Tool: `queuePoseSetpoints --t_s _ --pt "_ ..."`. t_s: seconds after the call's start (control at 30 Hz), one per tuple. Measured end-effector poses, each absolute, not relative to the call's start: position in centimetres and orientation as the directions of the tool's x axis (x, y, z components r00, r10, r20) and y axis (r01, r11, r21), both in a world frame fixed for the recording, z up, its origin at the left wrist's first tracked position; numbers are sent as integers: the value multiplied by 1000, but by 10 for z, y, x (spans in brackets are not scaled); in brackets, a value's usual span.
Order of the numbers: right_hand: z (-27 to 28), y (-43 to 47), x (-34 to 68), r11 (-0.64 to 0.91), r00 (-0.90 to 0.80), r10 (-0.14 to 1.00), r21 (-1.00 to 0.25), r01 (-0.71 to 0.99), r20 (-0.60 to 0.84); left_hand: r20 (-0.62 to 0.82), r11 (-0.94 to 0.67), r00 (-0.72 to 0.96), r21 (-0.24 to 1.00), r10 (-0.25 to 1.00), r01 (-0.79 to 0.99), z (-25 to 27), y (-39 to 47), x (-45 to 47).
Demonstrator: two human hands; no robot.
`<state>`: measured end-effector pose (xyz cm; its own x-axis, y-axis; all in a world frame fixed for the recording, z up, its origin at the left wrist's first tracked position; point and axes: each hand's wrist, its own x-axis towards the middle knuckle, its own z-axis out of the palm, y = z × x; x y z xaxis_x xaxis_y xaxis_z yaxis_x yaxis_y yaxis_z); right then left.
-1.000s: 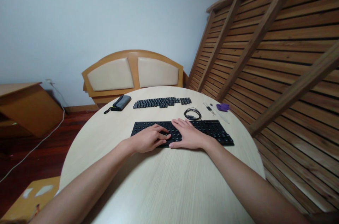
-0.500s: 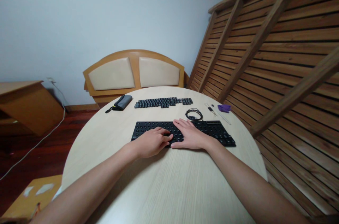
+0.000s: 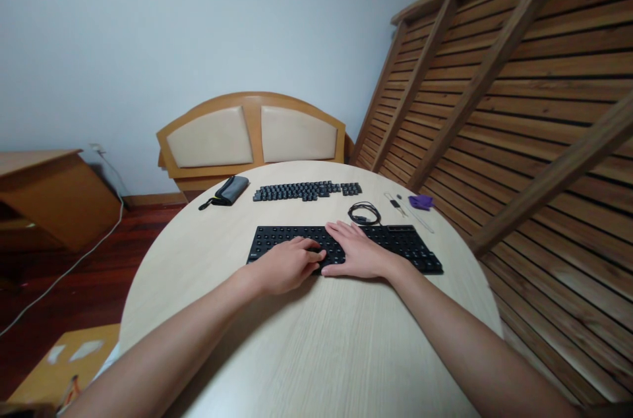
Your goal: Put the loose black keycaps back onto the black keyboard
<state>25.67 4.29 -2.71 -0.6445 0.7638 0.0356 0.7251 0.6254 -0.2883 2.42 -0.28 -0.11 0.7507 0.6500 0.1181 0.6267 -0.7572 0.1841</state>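
Note:
A black keyboard (image 3: 408,248) lies flat on the table, most of its keycaps off and the switches bare. Over its middle, my left hand (image 3: 284,265) is bent, thumb and fingertips drawn together low on the board. Whatever sits between those fingertips is too small and covered to make out. Fingers spread, my right hand (image 3: 359,253) rests flat across the keys just right of the left one, hiding part of the board. Behind the keyboard, loose black keycaps (image 3: 294,191) are laid out in rows. A coiled black cable (image 3: 363,219) lies at the keyboard's back edge.
The round pale table (image 3: 306,352) carries a grey pouch (image 3: 233,190) at back left. On the right are a small wire tool (image 3: 395,204), a thin white stick (image 3: 421,221) and a purple cloth (image 3: 421,202). Wooden slats (image 3: 544,115) lean close by the table's right side.
The whole view has shifted slightly, so things appear a little further right. Both hands keep almost the same pose on the keyboard.

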Motion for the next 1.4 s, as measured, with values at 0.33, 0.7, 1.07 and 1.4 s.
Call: queuePoseSetpoints --t_s 0.33,0.7,1.07,1.4 --pt "-26 43 257 629 -648 760 -310 713 50 250 -738 701 341 668 582 -11 10 23" --pt "-26 43 258 630 -654 755 -328 704 49 270 -621 561 411 783 668 -17 9 30" --pt "-31 45 258 637 -654 754 -325 699 70 232 -618 573 318 786 719 -13 9 40" --pt "-29 44 258 632 -651 757 -316 708 56 170 -529 518 483 838 698 -10 17 37"
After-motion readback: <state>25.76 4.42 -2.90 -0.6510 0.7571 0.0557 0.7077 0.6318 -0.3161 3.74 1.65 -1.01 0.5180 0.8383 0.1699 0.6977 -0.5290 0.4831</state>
